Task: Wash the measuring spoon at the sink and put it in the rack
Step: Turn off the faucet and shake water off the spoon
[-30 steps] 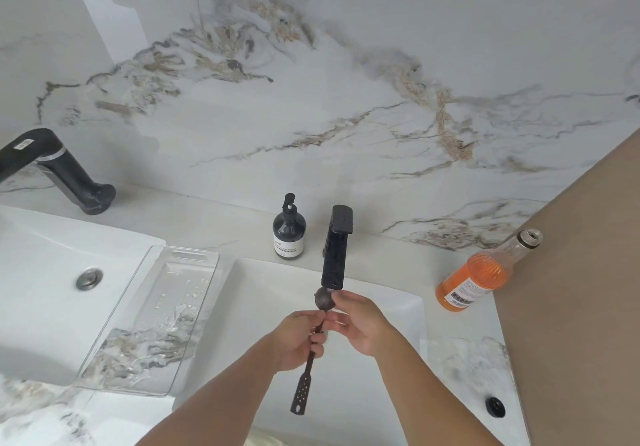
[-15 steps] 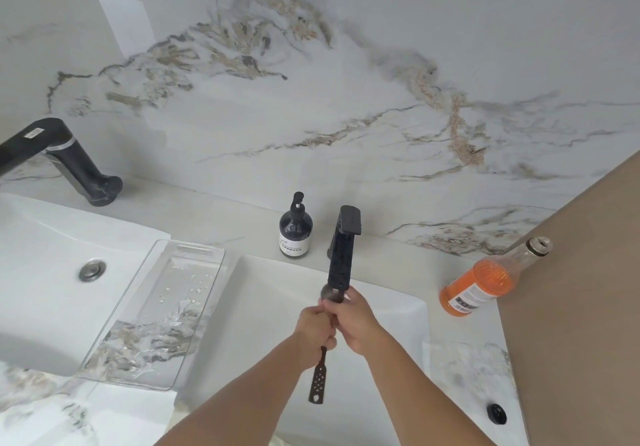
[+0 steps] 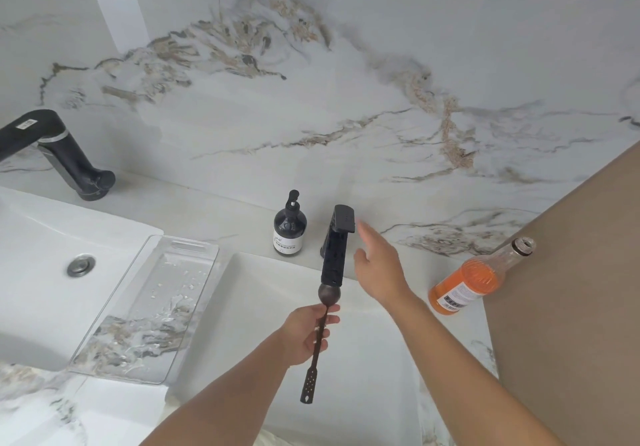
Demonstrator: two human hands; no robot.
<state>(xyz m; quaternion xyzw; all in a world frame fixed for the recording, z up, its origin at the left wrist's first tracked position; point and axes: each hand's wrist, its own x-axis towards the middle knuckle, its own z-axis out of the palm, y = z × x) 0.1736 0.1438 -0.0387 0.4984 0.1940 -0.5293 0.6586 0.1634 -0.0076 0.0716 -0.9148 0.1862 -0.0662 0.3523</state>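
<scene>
Head view: I see left hand (image 3: 306, 333) pinching dark metal measuring spoon (image 3: 320, 336) mid-handle over white sink (image 3: 263, 307), long axis near-vertical, bowl up under black faucet (image 3: 335, 255), perforated end down. Right hand (image 3: 377, 265) spread, empty.

My left fingers (image 3: 323, 324) cover part of the spoon handle (image 3: 313, 366). Beyond the right fingertips (image 3: 362, 227), motion-blurred, the bottle label (image 3: 285, 243) is too small to read.
</scene>
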